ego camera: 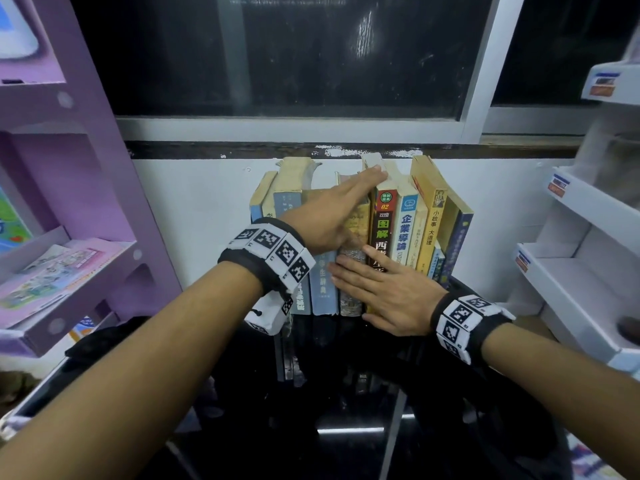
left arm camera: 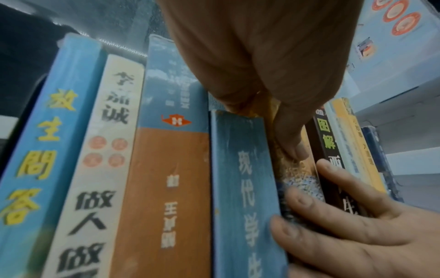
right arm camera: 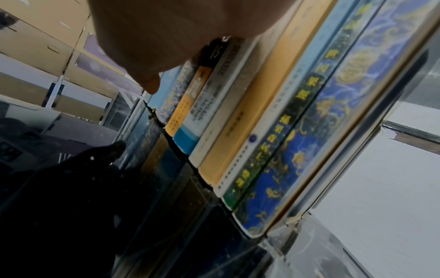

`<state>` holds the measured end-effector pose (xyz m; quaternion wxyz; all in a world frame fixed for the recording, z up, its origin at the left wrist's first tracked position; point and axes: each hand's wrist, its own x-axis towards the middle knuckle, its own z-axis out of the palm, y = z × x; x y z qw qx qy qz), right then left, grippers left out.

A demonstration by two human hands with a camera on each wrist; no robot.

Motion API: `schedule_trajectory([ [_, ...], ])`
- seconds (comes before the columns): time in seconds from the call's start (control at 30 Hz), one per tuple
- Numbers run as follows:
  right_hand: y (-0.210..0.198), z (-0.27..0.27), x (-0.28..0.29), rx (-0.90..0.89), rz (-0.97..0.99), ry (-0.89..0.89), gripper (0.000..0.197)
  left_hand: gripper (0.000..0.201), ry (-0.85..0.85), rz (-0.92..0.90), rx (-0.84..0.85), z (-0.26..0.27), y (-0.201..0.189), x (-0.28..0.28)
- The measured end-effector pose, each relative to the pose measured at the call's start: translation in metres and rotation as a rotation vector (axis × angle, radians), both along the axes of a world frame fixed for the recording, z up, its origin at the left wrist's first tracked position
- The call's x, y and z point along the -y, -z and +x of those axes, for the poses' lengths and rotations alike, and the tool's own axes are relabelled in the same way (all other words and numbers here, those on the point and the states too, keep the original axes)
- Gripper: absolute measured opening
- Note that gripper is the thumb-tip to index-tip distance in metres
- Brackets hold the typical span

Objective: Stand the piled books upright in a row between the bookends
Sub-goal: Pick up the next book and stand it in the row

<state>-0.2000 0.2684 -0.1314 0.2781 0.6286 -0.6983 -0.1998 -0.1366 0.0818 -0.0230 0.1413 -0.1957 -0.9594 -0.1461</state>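
Note:
A row of books (ego camera: 408, 230) stands upright, spines toward me, on a glossy black table (ego camera: 346, 427) against the white wall. My left hand (ego camera: 346, 202) lies over the top of a yellow speckled book (left arm camera: 304, 178) in the middle of the row, fingers straight toward the wall. Its thumb (left arm camera: 292, 139) presses on that spine. My right hand (ego camera: 374, 285) lies flat with straight fingers (left arm camera: 333, 216) on the lower spines of the same book and its dark red neighbour (ego camera: 382, 230). A clear upright plate (right arm camera: 371, 143) stands against the last blue book (right arm camera: 297, 159) at the right end.
A purple shelf unit (ego camera: 69, 168) with picture books stands at the left. A white shelf unit (ego camera: 571, 271) is at the right. A dark window (ego camera: 277, 53) sits above the books. Dark fabric (ego camera: 100, 341) lies on the table's left edge.

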Motion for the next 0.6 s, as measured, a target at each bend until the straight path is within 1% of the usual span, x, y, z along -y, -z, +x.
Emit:
schedule_trajectory([
  [0.1,-0.004,0.002,-0.008,0.003,-0.007,-0.029,0.074,0.087,-0.019,0.107,-0.001,0.003,-0.003,-0.006],
  [0.17,-0.007,0.002,-0.017,0.002,-0.026,-0.039,0.070,0.081,-0.022,0.164,-0.061,0.004,-0.007,-0.012],
  [0.27,-0.010,0.000,-0.033,-0.007,-0.041,-0.032,0.068,0.084,-0.043,0.111,-0.136,-0.002,-0.013,-0.020],
  [0.37,-0.010,-0.005,-0.043,-0.014,-0.043,-0.010,0.068,0.089,-0.072,0.053,-0.100,-0.011,-0.008,-0.025],
  [0.5,-0.007,-0.015,-0.045,-0.038,-0.004,0.008,0.071,0.086,-0.046,0.067,-0.115,-0.018,-0.001,-0.023],
  [0.6,-0.005,-0.020,-0.043,-0.043,-0.013,-0.002,0.072,0.083,-0.030,0.070,-0.122,-0.020,-0.002,-0.020],
])
